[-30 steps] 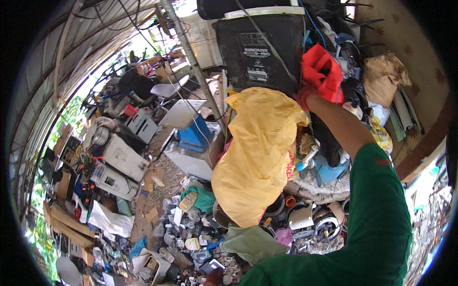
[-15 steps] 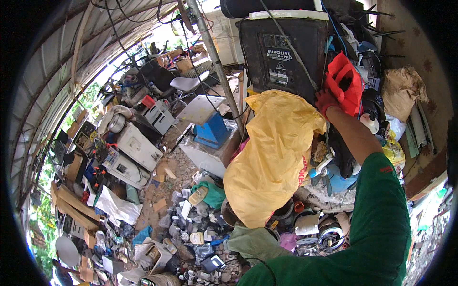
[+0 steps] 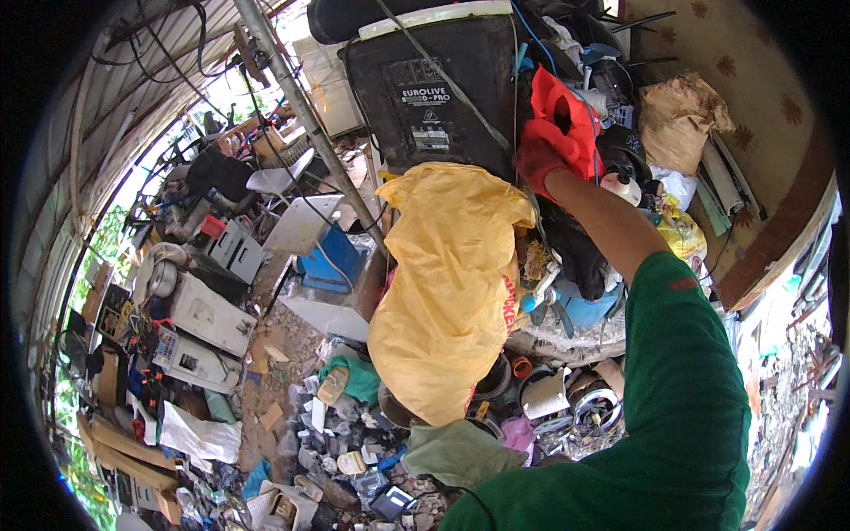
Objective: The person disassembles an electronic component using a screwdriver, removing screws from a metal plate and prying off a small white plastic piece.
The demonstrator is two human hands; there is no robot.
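Right hand (image 3: 538, 157) in a red glove, arm in a green sleeve (image 3: 682, 372) reaching up from lower right. Hand is closed around a bunched red cloth (image 3: 567, 113), gripping it at the lower edge; cloth sticks up above the fist, in front of the right side of a big black speaker cabinet (image 3: 434, 88). Left hand not in frame. Yellow plastic sack (image 3: 452, 283) hangs just left of the forearm, top edge near the gloved hand, bottom down over a heap of scrap; can't tell what is holding it up. Black fabric (image 3: 575, 252) and a blue plastic piece (image 3: 580, 311) sit under the forearm. Brown paper bag (image 3: 680, 119) upper right against the wall. Slanted metal pole (image 3: 305, 115) runs left of the cabinet. Left side: grey metal cases (image 3: 212, 314), a blue box (image 3: 329, 261), loose junk and bottles on the ground (image 3: 292, 327).
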